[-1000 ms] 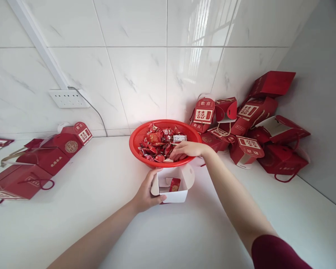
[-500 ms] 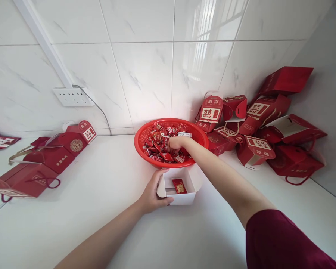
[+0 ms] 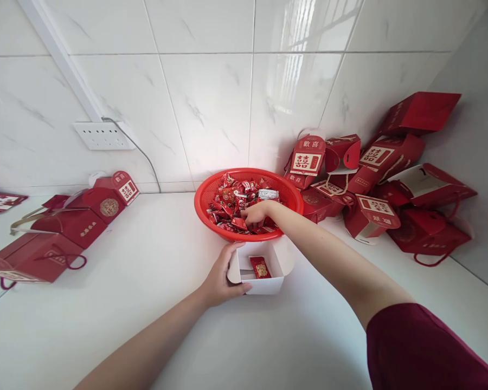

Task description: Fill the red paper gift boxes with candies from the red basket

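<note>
My left hand [image 3: 223,279] grips the left side of an open white box [image 3: 264,286], thumb at the front and fingers behind. One red packet with gold print [image 3: 260,267] lies inside the box. Just behind it stands a red plastic basket [image 3: 201,208] heaped with red-wrapped sweets [image 3: 230,203] and a silvery one [image 3: 268,193]. My right hand [image 3: 257,213] reaches into the basket, its curled fingers closed among the sweets; what they pinch is too small to make out.
Several folded red gift boxes [image 3: 376,214] are piled at the right by the wall. More red boxes [image 3: 71,225] stand in a row at the left. A socket strip [image 3: 103,136] with a grey cable is on the tiled wall.
My right hand has shifted slightly within the basket, and the sweets around its fingers lie a little differently. The view has tilted slightly. My left hand still holds the box.
</note>
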The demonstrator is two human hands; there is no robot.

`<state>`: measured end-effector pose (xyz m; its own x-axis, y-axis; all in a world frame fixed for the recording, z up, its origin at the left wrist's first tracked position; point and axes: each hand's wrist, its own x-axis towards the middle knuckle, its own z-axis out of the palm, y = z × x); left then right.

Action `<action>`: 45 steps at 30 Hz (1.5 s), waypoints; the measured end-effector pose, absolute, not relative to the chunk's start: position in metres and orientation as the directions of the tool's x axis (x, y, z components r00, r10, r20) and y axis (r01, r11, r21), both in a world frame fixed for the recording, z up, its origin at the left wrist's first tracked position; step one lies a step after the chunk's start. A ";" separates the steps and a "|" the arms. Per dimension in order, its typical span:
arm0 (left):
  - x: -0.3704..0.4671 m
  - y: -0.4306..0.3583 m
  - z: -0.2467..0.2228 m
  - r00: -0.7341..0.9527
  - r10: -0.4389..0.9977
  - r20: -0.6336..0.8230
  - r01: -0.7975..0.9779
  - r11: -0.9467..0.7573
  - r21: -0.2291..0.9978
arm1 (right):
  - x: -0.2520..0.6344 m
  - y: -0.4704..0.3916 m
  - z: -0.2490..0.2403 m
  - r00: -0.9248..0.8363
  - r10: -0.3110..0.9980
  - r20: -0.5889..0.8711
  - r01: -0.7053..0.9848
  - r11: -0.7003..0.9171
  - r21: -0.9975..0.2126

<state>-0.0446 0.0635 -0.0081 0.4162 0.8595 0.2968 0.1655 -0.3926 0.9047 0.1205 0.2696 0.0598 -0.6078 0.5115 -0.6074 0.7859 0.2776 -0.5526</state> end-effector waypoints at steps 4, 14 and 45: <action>-0.044 0.063 -0.007 0.413 0.857 0.309 0.175 -0.407 0.896 | 0.122 0.267 0.061 -0.599 0.451 -0.662 0.785 0.169 -0.596; -0.044 0.063 -0.007 0.414 0.854 0.316 0.161 -0.410 0.898 | 0.126 0.263 0.068 -0.717 0.340 -0.609 0.666 0.074 -0.742; -0.045 0.064 -0.011 0.417 0.846 0.332 0.142 -0.422 0.896 | 0.161 0.228 0.106 -0.795 0.587 0.153 0.153 0.437 -0.886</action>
